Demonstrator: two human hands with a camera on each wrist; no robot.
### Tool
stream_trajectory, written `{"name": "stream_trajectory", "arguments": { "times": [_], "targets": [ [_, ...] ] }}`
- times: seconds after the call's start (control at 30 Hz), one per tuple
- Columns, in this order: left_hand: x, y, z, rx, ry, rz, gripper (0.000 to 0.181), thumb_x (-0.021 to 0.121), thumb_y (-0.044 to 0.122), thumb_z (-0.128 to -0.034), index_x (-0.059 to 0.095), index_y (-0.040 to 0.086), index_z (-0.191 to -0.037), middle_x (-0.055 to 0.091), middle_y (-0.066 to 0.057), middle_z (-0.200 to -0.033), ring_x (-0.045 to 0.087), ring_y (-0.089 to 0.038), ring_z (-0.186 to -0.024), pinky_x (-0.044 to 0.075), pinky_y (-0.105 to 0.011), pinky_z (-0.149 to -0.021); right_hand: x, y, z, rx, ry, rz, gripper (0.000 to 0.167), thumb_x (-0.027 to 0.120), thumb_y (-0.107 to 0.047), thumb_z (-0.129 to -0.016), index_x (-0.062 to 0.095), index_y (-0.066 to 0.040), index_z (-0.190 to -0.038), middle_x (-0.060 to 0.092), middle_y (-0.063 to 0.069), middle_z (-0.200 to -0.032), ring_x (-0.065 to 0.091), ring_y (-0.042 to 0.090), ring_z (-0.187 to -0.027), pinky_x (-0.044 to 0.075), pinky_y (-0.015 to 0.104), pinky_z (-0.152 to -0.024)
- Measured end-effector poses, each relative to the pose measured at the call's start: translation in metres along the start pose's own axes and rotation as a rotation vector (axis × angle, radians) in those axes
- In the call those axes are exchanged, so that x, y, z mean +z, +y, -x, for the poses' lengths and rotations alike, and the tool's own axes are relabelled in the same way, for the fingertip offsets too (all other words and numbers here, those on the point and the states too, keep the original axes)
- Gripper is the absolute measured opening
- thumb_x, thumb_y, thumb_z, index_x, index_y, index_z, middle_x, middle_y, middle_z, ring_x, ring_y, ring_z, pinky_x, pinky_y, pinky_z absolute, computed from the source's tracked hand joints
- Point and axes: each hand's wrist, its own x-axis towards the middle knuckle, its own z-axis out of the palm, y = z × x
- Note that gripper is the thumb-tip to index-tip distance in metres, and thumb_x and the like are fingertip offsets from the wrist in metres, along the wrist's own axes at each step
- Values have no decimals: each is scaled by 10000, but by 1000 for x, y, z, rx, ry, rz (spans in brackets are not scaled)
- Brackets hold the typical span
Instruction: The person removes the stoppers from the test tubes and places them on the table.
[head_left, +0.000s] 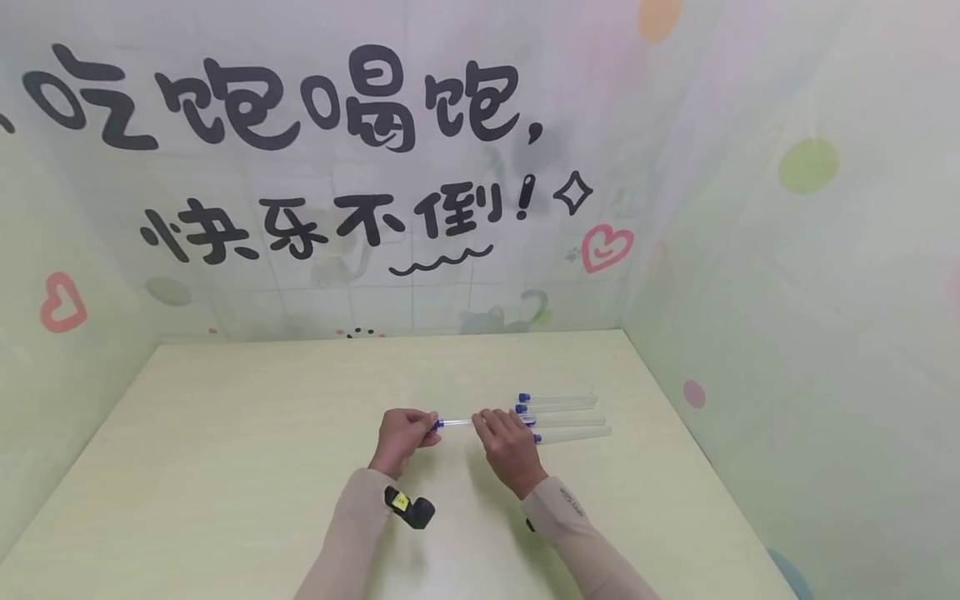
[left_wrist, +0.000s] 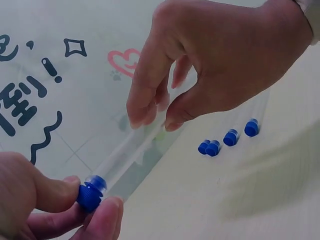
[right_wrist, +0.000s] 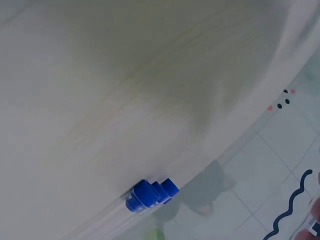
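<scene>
A clear test tube point(head_left: 454, 422) is held sideways above the table, between both hands. At its left end, my left hand point(head_left: 403, 435) pinches the ribbed blue stopper point(left_wrist: 90, 196) between thumb and fingers. The stopper's upper part shows within the tube's mouth; how tightly it fits I cannot tell. My right hand point(head_left: 512, 450) pinches the tube's other end with thumb and fingertips, which hide that end. Just beyond the right hand, several more clear tubes point(head_left: 577, 433) with blue stoppers point(left_wrist: 252, 127) lie side by side on the table.
The pale wooden table point(head_left: 262, 467) is bounded by a printed curtain wall point(head_left: 315, 167) at the back and sides. A small black camera point(head_left: 411, 508) sits on the left wrist. A blue rounded object point(head_left: 791, 575) shows beyond the table's right edge.
</scene>
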Motion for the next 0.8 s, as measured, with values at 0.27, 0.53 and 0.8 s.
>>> {"name": "stream_trajectory", "arguments": {
  "times": [0.27, 0.53, 0.8],
  "targets": [
    [-2, -1, 2, 65, 5, 50, 225, 620, 27, -891, 625, -131, -1052, 668, -151, -868, 629, -66, -590, 560, -201, -609, -2, 0, -4, 51, -8, -39, 223, 714, -1, -722, 710, -66, -936, 713, 47, -885, 690, 168, -768, 581, 324, -685],
    [-3, -3, 4, 100, -15, 87, 225, 636, 20, -881, 628, -116, -1061, 671, -208, -957, 641, -90, -631, 571, -236, -628, -3, 3, -5, 75, 8, -69, 212, 720, 9, -722, 719, -66, -920, 719, 50, -867, 690, 170, -763, 573, 294, -704],
    [-15, -5, 6, 119, -3, 52, 232, 625, 52, -899, 631, -93, -1080, 668, -234, -1025, 669, -148, -724, 580, -275, -645, -3, 10, 0, 91, 21, -81, 226, 682, 46, -712, 718, -73, -900, 713, 44, -858, 687, 183, -755, 578, 311, -689]
  ]
}}
